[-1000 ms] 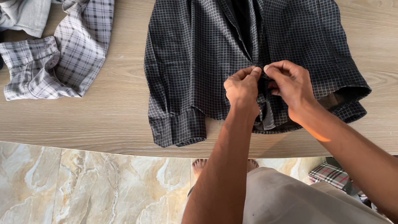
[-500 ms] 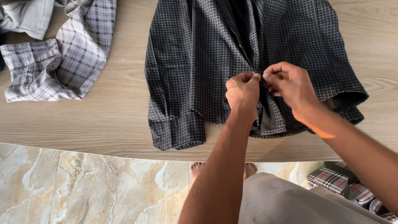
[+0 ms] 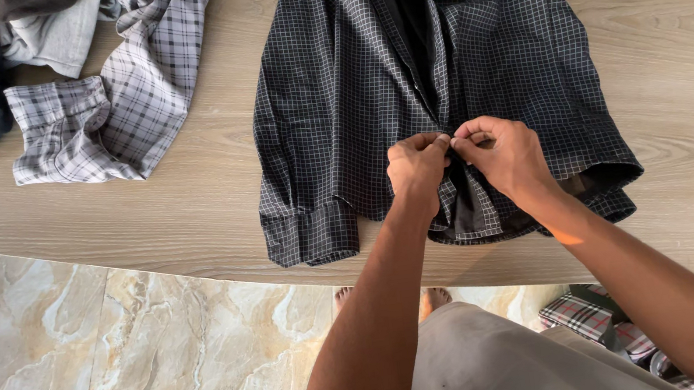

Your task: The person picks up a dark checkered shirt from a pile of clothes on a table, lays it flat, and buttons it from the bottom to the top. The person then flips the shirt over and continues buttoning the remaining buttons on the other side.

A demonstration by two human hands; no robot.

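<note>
Black checked shirt (image 3: 334, 91) | both hands' fingers (image 3: 437, 141) pinch its front | wooden table (image 3: 685, 74)

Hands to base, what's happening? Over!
Left hand and right hand both pinching dark checked shirt front edges. Shirt flat on table. Nothing blocking.

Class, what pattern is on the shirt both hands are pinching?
Dark shirt with a fine pale grid check; head view.

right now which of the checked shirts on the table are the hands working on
The dark fine-checked shirt, spread flat; the left hand and right hand pinch its front edges together. The lighter grey plaid shirt lies crumpled, untouched.
</note>
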